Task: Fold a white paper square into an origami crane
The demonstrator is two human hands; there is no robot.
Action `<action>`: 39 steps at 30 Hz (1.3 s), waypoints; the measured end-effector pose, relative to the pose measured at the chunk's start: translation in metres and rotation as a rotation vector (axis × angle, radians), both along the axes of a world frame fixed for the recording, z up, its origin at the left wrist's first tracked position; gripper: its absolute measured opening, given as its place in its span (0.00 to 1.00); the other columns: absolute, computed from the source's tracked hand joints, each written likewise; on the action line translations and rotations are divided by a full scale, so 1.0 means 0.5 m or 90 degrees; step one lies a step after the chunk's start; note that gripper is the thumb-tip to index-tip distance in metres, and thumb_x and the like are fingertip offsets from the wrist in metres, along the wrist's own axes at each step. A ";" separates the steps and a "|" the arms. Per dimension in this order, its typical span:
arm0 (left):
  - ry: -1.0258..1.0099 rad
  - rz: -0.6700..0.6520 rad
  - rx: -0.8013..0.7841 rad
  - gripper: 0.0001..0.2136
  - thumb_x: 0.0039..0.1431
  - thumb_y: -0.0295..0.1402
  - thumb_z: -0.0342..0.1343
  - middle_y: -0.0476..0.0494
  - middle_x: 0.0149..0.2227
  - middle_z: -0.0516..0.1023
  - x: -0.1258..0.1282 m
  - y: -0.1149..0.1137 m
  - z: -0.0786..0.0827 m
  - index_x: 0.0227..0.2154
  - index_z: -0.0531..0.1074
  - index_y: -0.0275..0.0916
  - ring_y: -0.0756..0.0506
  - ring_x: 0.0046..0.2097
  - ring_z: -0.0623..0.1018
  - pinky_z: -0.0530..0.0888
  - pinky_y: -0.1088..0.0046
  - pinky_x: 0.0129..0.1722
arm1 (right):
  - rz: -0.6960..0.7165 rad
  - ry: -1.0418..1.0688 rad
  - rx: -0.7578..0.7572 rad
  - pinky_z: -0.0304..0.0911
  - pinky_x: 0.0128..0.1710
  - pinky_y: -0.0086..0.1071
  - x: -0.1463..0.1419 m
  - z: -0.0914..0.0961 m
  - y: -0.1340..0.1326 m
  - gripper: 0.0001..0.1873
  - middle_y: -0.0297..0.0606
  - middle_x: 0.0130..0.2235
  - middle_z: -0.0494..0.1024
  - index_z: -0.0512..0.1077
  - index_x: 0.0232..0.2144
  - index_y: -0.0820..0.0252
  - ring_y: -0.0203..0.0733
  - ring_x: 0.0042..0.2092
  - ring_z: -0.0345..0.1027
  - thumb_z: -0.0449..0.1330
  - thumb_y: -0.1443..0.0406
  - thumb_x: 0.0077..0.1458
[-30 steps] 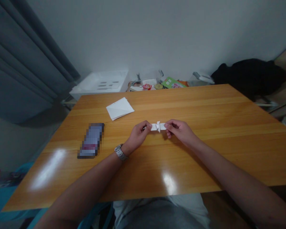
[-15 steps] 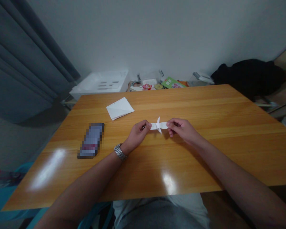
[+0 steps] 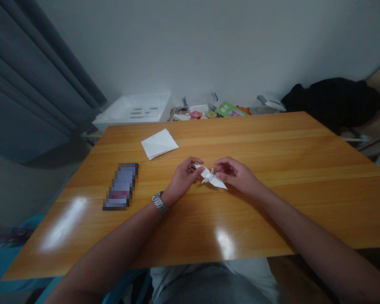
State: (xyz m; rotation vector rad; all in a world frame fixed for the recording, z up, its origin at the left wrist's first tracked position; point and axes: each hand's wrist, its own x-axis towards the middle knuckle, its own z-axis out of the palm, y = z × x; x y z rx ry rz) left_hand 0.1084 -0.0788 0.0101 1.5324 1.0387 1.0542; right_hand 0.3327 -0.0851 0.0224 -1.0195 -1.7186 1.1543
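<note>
A small white folded paper crane (image 3: 211, 177) is held just above the wooden table (image 3: 291, 177), its wings spread at a slant. My left hand (image 3: 186, 174) pinches the upper left wing between thumb and fingers. On the other side, my right hand (image 3: 237, 175) has its thumb and index finger apart, the thumb close to the crane's middle. Whether that thumb touches the paper I cannot tell. One wing points down to the right, free of both hands.
A stack of white paper (image 3: 160, 144) lies at the back left. Nearer on the left is a phone (image 3: 122, 185) with a blurred screen. Behind the table stand a white plastic tray (image 3: 136, 107), a green packet (image 3: 229, 109) and a black cloth item (image 3: 332, 101).
The crane has turned from level to slanting down to the right. My right hand has let go of its wing, and its fingers have parted. My left hand keeps its hold.
</note>
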 end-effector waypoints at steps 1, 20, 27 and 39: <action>-0.005 -0.016 -0.001 0.15 0.61 0.42 0.60 0.50 0.29 0.73 0.001 -0.002 0.000 0.45 0.69 0.38 0.52 0.28 0.73 0.71 0.77 0.27 | 0.018 -0.017 0.027 0.67 0.44 0.38 0.001 0.004 -0.002 0.17 0.40 0.41 0.78 0.75 0.45 0.55 0.44 0.41 0.72 0.66 0.56 0.54; 0.327 0.029 0.237 0.07 0.67 0.34 0.52 0.45 0.40 0.73 -0.020 0.014 -0.010 0.42 0.72 0.39 0.48 0.40 0.75 0.73 0.72 0.40 | -0.396 -0.180 0.176 0.67 0.37 0.38 0.132 -0.047 0.113 0.12 0.40 0.33 0.80 0.74 0.33 0.58 0.44 0.34 0.73 0.61 0.56 0.57; 0.326 0.033 0.248 0.06 0.67 0.33 0.51 0.45 0.39 0.72 -0.021 0.017 -0.017 0.39 0.73 0.39 0.48 0.39 0.76 0.74 0.72 0.41 | -0.459 -0.134 0.117 0.70 0.26 0.35 0.168 -0.073 0.170 0.12 0.39 0.31 0.78 0.74 0.33 0.58 0.44 0.30 0.73 0.63 0.56 0.53; 0.345 0.035 0.235 0.07 0.67 0.34 0.52 0.45 0.38 0.73 -0.025 0.022 -0.028 0.37 0.74 0.40 0.48 0.39 0.76 0.74 0.70 0.40 | -0.408 -0.170 0.034 0.68 0.27 0.32 0.174 -0.068 0.267 0.04 0.38 0.30 0.79 0.72 0.31 0.59 0.36 0.25 0.71 0.61 0.64 0.54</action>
